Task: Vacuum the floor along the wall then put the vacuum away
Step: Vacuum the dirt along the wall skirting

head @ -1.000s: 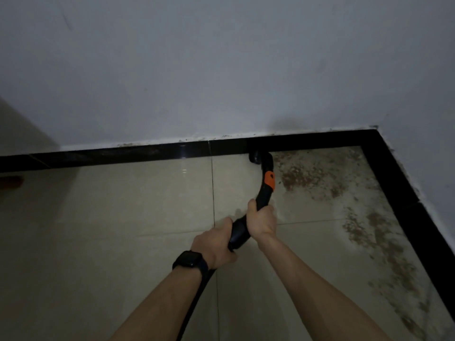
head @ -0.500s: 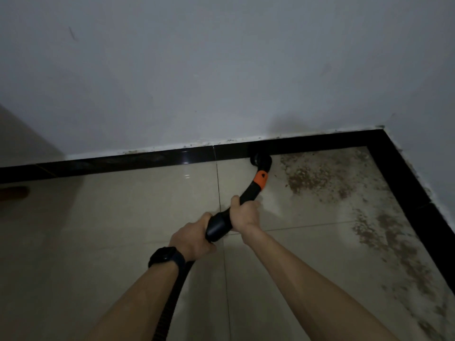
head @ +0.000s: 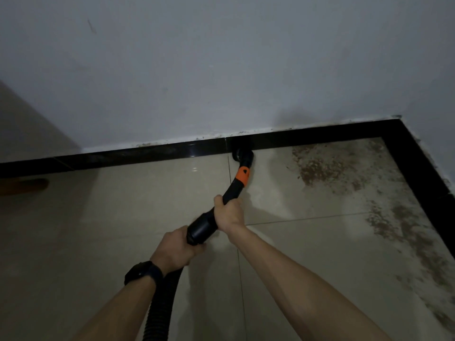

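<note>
Head view, nearest first: the ribbed black hose (head: 160,303) runs up from the bottom edge under the left forearm, past a dark watch (head: 143,272); I judge it soft, springy and light, likely to tug back when swept, so no place to steer from. The left hand (head: 176,249) is wrapped round the joint where the hose meets the fat black cuff of the wand (head: 200,228); the right hand (head: 229,212) is clamped round the wand's narrower neck, next along toward the wall. The wand reads to me as rigid, smooth, curved plastic; two grips on the stiff part look right, the far one guiding, the near one taking the hose's drag. Beyond an orange collar (head: 242,177) the nozzle (head: 242,155) sits on the tiled floor (head: 123,230), up against the black skirting (head: 123,156) at the foot of the wall (head: 221,70); brown dirt (head: 320,168) lies to its right, spreading toward the far right corner and nearer along the right side. Hard to read: the nozzle's mouth merges with the skirting in the dim light; the vacuum's body is out of frame; a brown shape (head: 24,185) at the far left is cut off and I cannot name it.
</note>
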### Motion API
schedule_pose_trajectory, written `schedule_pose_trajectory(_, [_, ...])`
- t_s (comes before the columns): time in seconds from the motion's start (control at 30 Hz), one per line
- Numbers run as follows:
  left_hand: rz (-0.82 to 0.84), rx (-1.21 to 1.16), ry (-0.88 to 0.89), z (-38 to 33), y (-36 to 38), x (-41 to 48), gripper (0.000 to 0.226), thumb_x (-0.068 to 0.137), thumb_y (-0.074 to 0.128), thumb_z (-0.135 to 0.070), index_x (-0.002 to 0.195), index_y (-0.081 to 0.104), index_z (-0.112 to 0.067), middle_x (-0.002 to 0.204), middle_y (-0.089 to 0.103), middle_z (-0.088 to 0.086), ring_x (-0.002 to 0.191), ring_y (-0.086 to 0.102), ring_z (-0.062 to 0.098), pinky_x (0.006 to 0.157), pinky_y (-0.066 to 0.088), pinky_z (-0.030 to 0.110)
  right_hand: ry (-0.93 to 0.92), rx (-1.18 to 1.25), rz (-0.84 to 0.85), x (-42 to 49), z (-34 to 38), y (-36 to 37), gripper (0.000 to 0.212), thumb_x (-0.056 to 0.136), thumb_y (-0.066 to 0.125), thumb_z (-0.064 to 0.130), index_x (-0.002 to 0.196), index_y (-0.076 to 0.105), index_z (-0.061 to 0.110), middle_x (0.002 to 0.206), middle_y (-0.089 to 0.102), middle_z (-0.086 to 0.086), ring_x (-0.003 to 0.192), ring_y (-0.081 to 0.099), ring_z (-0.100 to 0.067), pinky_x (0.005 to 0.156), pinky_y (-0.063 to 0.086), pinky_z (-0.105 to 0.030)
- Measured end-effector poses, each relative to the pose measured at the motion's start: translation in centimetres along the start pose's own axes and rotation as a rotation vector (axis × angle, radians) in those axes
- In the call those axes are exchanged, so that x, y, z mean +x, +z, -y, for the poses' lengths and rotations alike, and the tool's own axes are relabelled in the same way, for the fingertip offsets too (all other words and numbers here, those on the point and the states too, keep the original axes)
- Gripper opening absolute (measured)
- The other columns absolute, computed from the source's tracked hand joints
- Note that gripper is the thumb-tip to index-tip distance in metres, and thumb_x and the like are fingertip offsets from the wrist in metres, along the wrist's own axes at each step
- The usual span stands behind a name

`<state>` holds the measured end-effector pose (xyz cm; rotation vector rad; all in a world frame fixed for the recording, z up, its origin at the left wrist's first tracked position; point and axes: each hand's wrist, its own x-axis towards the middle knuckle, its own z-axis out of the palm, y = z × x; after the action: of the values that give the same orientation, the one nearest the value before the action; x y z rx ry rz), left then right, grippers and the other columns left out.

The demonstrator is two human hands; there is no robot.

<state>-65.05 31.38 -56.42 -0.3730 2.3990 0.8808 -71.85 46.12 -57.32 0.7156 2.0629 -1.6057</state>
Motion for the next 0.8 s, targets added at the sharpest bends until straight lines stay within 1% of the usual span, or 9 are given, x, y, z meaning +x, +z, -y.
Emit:
schedule_pose_trajectory(0.13, [0.062, -0.065, 0.003, -1.7, 1.8, -0.8, 0.035, 0.080, 0.080, -0.038, 0.103, 0.058, -0.023, 0.091, 0.068, 0.003, 0.060, 0.064, 0.014, 0.046, 0.046, 0.020, 0.003, -0.008, -0.036, -0.2, -0.7, -1.9, 0.045, 0.104, 0.046, 0.038, 0.130, 0.041, 0.002, 0.104, 0.057, -0.008, 0.087, 0.059, -0.023, 0.075, 0.051, -0.033])
schedule_pose_trajectory(0.23, [0.112, -0.037, 0.044, -3.6, 4.0, -0.8, 0.035, 0.083, 0.076, -0.044, 0.106, 0.055, -0.026, 0.096, 0.067, -0.002, 0.072, 0.063, 0.012, 0.054, 0.047, 0.020, 0.008, -0.038, -0.106, -0.1, -1.4, -4.5, 0.041, 0.105, 0.045, 0.038, 0.127, 0.043, 0.003, 0.097, 0.055, -0.004, 0.078, 0.055, -0.019, 0.064, 0.045, -0.029])
schedule_pose_trajectory(0.33, [0.147, 0.009, 0.116, -6.4, 5.8, -0.3, 0.032, 0.086, 0.071, -0.045, 0.108, 0.054, -0.030, 0.096, 0.065, -0.006, 0.079, 0.061, 0.009, 0.059, 0.046, 0.021, 0.024, -0.017, -0.203, 0.5, -2.2, -8.0, 0.041, 0.105, 0.045, 0.036, 0.129, 0.044, 0.002, 0.105, 0.057, -0.009, 0.084, 0.054, -0.023, 0.070, 0.042, -0.028])
schedule_pose_trajectory(0.43, [0.207, 0.084, 0.195, -9.5, 8.1, -0.1, 0.035, 0.089, 0.068, -0.043, 0.116, 0.055, -0.026, 0.102, 0.064, -0.005, 0.087, 0.061, 0.011, 0.068, 0.050, 0.023, 0.049, -0.035, -0.274, 1.3, -3.4, -11.8, 0.047, 0.104, 0.046, 0.038, 0.132, 0.045, -0.001, 0.116, 0.060, -0.017, 0.089, 0.054, -0.027, 0.074, 0.043, -0.031])
schedule_pose_trajectory(0.53, [0.226, 0.174, 0.238, -12.0, 10.2, -0.5, 0.042, 0.090, 0.065, -0.035, 0.126, 0.051, -0.019, 0.111, 0.062, 0.001, 0.095, 0.060, 0.016, 0.076, 0.050, 0.025, 0.074, -0.035, -0.308, 1.5, -4.6, -15.2, 0.047, 0.104, 0.046, 0.038, 0.131, 0.046, -0.001, 0.109, 0.058, -0.014, 0.085, 0.053, -0.027, 0.073, 0.042, -0.032])
schedule_pose_trajectory(0.6, [0.225, 0.204, 0.254, -13.4, 11.1, -0.7, 0.042, 0.090, 0.064, -0.032, 0.127, 0.049, -0.017, 0.114, 0.062, 0.004, 0.095, 0.059, 0.018, 0.079, 0.052, 0.027, 0.075, -0.003, -0.316, 1.6, -5.2, -17.0, 0.047, 0.104, 0.047, 0.037, 0.130, 0.047, -0.001, 0.105, 0.056, -0.012, 0.084, 0.054, -0.026, 0.073, 0.042, -0.032])
schedule_pose_trajectory(0.67, [0.231, 0.187, 0.258, -14.6, 11.6, -0.8, 0.037, 0.089, 0.064, -0.031, 0.120, 0.049, -0.019, 0.110, 0.060, 0.003, 0.093, 0.059, 0.019, 0.078, 0.053, 0.030, 0.073, 0.053, -0.329, 1.8, -5.5, -18.6, 0.045, 0.104, 0.049, 0.037, 0.127, 0.049, 0.000, 0.105, 0.058, -0.014, 0.084, 0.055, -0.026, 0.073, 0.044, -0.033])
schedule_pose_trajectory(0.73, [0.244, 0.125, 0.253, -15.4, 11.8, -0.9, 0.032, 0.087, 0.066, -0.028, 0.112, 0.047, -0.020, 0.105, 0.060, 0.003, 0.091, 0.060, 0.019, 0.073, 0.052, 0.030, 0.070, 0.098, -0.335, 1.9, -5.3, -19.6, 0.044, 0.102, 0.050, 0.038, 0.126, 0.050, 0.001, 0.109, 0.061, -0.016, 0.086, 0.058, -0.027, 0.073, 0.049, -0.036])
schedule_pose_trajectory(0.8, [0.266, 0.062, 0.244, -15.5, 11.9, -1.2, 0.035, 0.085, 0.068, -0.025, 0.111, 0.046, -0.018, 0.104, 0.061, 0.004, 0.088, 0.059, 0.019, 0.066, 0.048, 0.028, 0.077, 0.096, -0.327, 1.8, -5.1, -19.9, 0.044, 0.101, 0.051, 0.038, 0.126, 0.051, 0.002, 0.111, 0.063, -0.018, 0.089, 0.061, -0.030, 0.073, 0.053, -0.039])
